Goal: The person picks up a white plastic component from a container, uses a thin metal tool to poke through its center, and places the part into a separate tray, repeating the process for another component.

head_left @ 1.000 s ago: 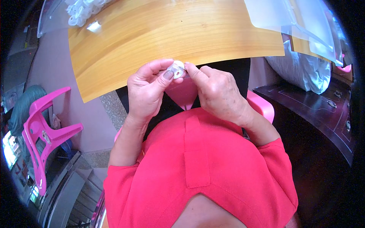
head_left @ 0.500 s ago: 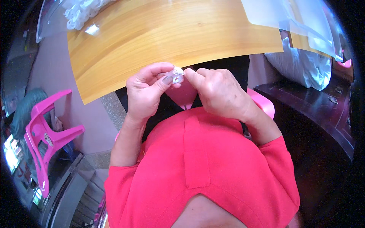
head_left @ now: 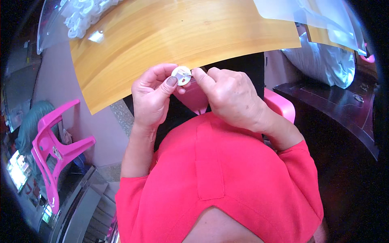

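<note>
Between the thumb and fingers of my left hand (head_left: 154, 93) is a small round white plastic part (head_left: 181, 75), with a cut-out and a small dark slot in its face. My right hand (head_left: 235, 95) is closed just to its right. From its pinched thumb and forefinger a thin metal tip (head_left: 187, 74) reaches onto the white part; the rest of that tool is hidden in the fist. Both hands are held over my lap, at the near edge of the wooden table (head_left: 162, 44).
White plastic pieces (head_left: 83, 18) lie heaped in a clear container at the table's far left. A translucent bin (head_left: 283, 10) stands far right. A pink plastic stool (head_left: 50, 146) is at the left. A silvery bag (head_left: 324, 65) rests on dark furniture (head_left: 344, 97) at the right.
The white part has turned so that its round face shows more fully. Both hands have shifted slightly left, with the metal tip still at the part.
</note>
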Demonstrator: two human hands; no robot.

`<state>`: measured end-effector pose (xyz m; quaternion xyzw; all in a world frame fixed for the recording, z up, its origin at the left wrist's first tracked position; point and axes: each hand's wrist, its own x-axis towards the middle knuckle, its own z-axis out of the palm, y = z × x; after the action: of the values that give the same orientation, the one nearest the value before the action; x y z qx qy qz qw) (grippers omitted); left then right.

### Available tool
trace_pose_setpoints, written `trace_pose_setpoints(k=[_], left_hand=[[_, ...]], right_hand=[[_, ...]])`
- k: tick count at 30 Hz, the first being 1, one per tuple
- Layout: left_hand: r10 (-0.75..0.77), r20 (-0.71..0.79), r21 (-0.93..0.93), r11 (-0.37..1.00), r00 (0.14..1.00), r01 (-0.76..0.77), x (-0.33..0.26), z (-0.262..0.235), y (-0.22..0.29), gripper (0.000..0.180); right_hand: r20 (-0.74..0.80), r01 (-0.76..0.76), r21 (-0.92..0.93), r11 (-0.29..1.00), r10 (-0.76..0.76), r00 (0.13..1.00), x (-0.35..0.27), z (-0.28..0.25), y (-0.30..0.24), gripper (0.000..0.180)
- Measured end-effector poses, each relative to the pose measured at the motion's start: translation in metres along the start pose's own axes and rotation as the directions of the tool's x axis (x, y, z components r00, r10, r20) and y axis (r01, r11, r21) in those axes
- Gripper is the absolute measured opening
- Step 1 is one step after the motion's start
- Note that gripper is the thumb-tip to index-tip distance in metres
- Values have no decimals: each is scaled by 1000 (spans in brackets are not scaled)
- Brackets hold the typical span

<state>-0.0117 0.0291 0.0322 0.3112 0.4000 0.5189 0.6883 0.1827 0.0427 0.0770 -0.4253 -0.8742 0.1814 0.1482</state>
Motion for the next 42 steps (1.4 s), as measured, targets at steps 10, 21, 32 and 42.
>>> trace_pose_setpoints(k=[10,21,32,42], left_hand=[[10,12,83,996,1000,-11,-2,8,-2,21],[-24,56,155,988,998,15,-4,5,-4,22],[72,-3,-26,997,997,-72,1,5,1,33],[67,-13,-10,998,998,-67,1,6,-3,31]], right_hand=[[52,-12,-227,974,25,998,-4,7,-7,38],[255,37,11,999,-39,966,2,-11,10,19],[39,-165,600,783,178,983,6,11,7,7],[-79,-42,426,904,84,993,1,23,4,16]])
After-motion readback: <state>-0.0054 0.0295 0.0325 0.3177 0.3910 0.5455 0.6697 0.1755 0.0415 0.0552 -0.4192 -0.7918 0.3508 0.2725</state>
